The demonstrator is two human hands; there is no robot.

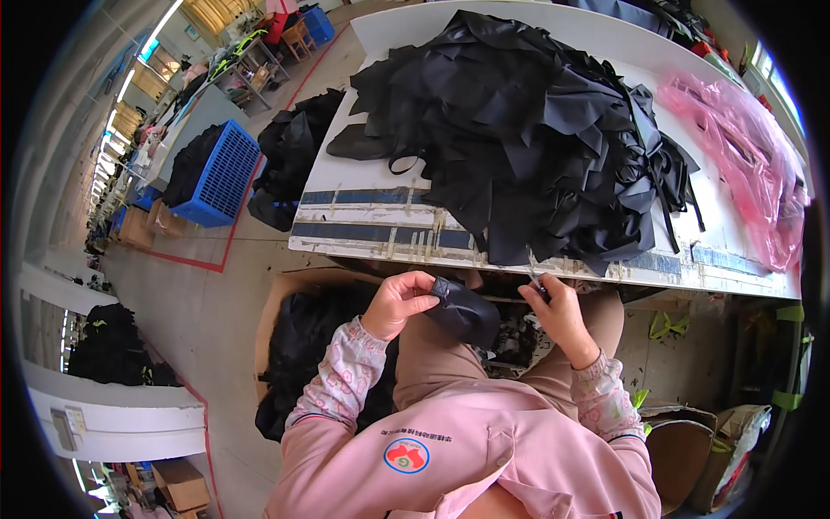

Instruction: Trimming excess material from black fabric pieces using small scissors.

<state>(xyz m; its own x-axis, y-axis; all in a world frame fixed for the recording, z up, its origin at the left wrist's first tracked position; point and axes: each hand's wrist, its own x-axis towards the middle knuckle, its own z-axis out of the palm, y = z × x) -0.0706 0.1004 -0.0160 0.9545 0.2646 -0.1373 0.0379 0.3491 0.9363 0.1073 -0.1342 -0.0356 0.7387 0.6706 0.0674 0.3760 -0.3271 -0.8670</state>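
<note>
My left hand (398,304) is closed, thumb and fingers pinching the corner of a black fabric piece (471,317). The rest of that piece hangs down to the right, over my lap. To the right of it, just below the table edge, my right hand (558,317) is closed around small thread snips (536,278). Their pale tip points up past my fingers, and most of the tool is hidden in the hand. The snips and the fabric piece are apart. Beyond both hands a large heap of black fabric pieces (536,130) covers much of the table.
The white table (346,242) has a worn, taped front edge. Pink plastic film (743,164) lies at its right. A cardboard box (270,320) of black fabric stands left of my legs. Farther left are a blue crate (229,177) and another black pile (121,346). Scraps lie below.
</note>
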